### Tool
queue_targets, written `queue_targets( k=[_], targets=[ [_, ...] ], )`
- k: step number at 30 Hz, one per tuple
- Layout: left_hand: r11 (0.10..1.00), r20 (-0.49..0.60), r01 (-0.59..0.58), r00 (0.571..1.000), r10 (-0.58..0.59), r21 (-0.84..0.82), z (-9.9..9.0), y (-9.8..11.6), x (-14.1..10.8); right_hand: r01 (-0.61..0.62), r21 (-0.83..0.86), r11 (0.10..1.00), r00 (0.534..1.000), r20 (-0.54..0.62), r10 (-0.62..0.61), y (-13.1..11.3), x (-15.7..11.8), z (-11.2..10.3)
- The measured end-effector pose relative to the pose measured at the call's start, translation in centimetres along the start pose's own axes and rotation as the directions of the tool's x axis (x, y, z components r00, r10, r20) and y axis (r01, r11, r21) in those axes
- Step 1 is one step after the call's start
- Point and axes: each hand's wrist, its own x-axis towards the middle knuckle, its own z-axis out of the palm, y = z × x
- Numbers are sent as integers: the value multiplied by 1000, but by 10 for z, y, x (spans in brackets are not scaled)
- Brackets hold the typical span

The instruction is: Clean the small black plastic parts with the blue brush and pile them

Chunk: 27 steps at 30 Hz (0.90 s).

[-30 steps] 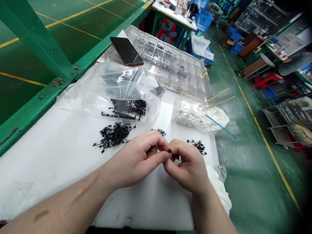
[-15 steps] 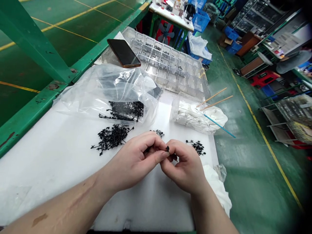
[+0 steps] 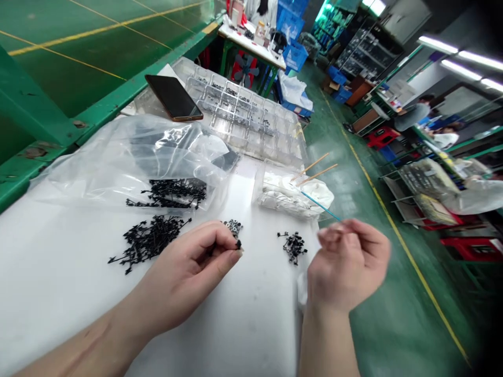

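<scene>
Head view: left hand (image 3: 192, 269) pinches a small black part (image 3: 238, 244) between thumb and fingertips, nearer the camera than the clear box (image 3: 271, 203) and left of it. Its forearm slants toward the box, thumb under bent forefinger. Right hand (image 3: 348, 264), blurred, sits nearer and right of the box, fingers curled; I cannot tell whether they grip anything.

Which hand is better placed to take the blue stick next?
Probably the right hand: it appears right by the blue stick, while the left hand, farther off, pinches a black part.
</scene>
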Motion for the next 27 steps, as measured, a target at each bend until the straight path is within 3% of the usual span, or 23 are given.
queue_targets(
  k=[2,3,4,6,9,13,18,23,27],
  targets=[
    [1000,8,5,1000,-6,18,0,-2,0,-21,-66,998,948,-318,-1,12,18,-18],
    [1000,12,8,1000,-9,30,0,-2,-1,-122,-45,991,914,-395,95,19,27,-27],
    [999,13,10,1000,-11,42,1,-2,0,-278,35,960,870,-414,267,26,34,-35],
    [998,9,10,1000,-11,58,1,-2,0,-486,129,864,799,-335,499,40,44,-46],
    [998,0,9,1000,-9,64,2,-2,2,-623,189,759,734,-194,650,54,49,-46],
    [998,12,2,1000,-3,57,2,-3,3,-598,244,763,737,-207,644,57,49,-37],
    [1000,1,4,1000,-4,13,3,-1,3,-549,311,775,759,-201,619,40,47,-33],
    [998,-96,24,995,-28,-50,2,4,3,-513,454,728,814,-12,581,17,34,-19],
    [991,-157,25,986,-46,-133,0,7,3,-538,463,704,830,149,537,2,17,-4]
  ],
)
